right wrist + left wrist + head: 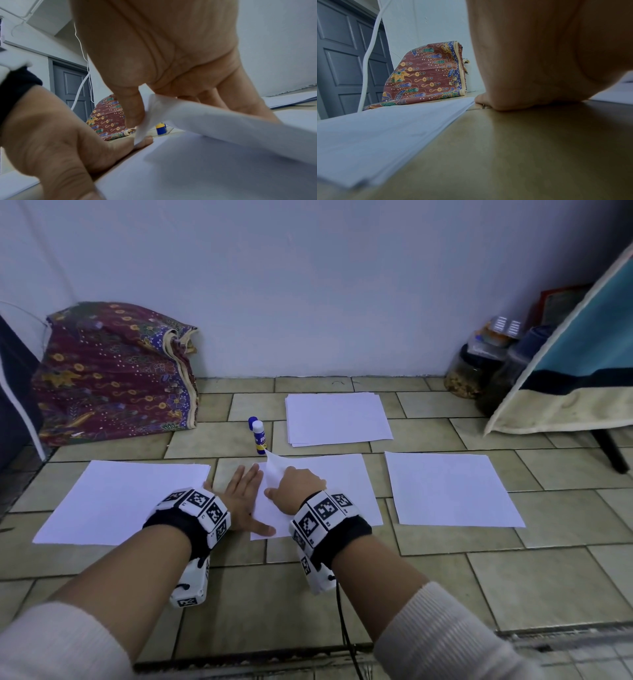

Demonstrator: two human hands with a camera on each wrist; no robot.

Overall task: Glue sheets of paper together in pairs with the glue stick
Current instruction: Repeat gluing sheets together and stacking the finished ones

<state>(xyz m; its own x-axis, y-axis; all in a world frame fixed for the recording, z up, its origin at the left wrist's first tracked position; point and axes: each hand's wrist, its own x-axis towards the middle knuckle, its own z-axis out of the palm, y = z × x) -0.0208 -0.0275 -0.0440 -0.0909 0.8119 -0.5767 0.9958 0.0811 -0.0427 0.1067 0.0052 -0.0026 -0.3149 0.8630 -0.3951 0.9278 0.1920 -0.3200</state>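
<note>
Tiled floor (548, 583) underfoot, beige and smooth, with a batik-patterned cloth bundle (113, 371) slumped at ten o'clock against the wall. Four lots of white paper are spread out: a left stack (116, 501) at nine o'clock, a far stack (337, 419) at one o'clock, a right sheet (452, 489) at three, and the middle sheets (346, 491) dead centre under both hands. The left hand (245, 501) lies flat, fingers straight and spread, pressing the middle sheets' left edge to the floor. The right hand (298, 486) arches just beside it — thumb and fingertips pinch the top sheet's corner (274, 467), peeled up thin and curling toward twelve o'clock. The glue stick (258, 436), a small blue-and-white tube, stands upright just beyond that corner at twelve, untouched.
</note>
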